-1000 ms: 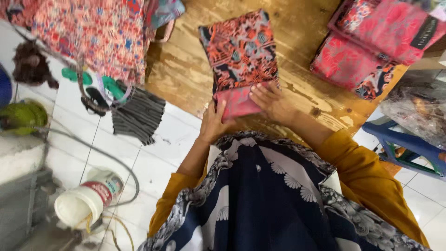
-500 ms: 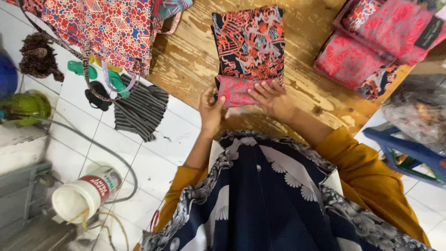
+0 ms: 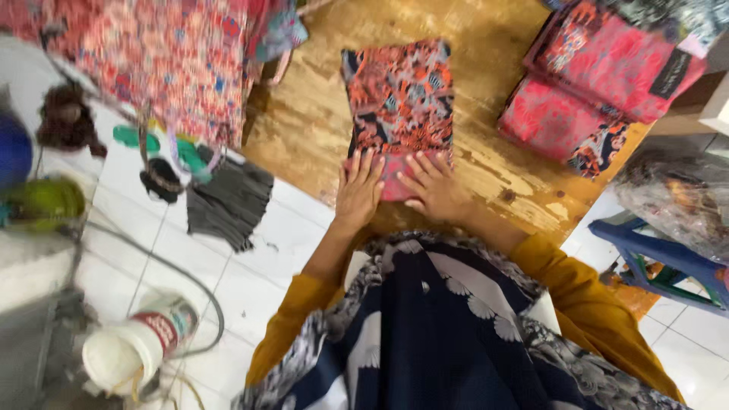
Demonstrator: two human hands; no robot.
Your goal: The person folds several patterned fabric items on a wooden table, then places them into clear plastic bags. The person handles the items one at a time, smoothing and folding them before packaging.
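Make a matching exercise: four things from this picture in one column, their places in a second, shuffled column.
Things:
1. folded patterned cloth
2. stack of pink cloths
3. white bucket
4. blue stool

Places:
A. lower left, on the tiled floor
B. far right, beside the wooden board
C. under both hands
D. upper right of the wooden board

Pairs: 1-C, 2-D, 3-A, 4-B

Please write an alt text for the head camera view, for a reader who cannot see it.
Both hands, left hand and right hand, press flat on a folded red patterned cloth lying on a wooden board. More folded red cloths lie at the right.
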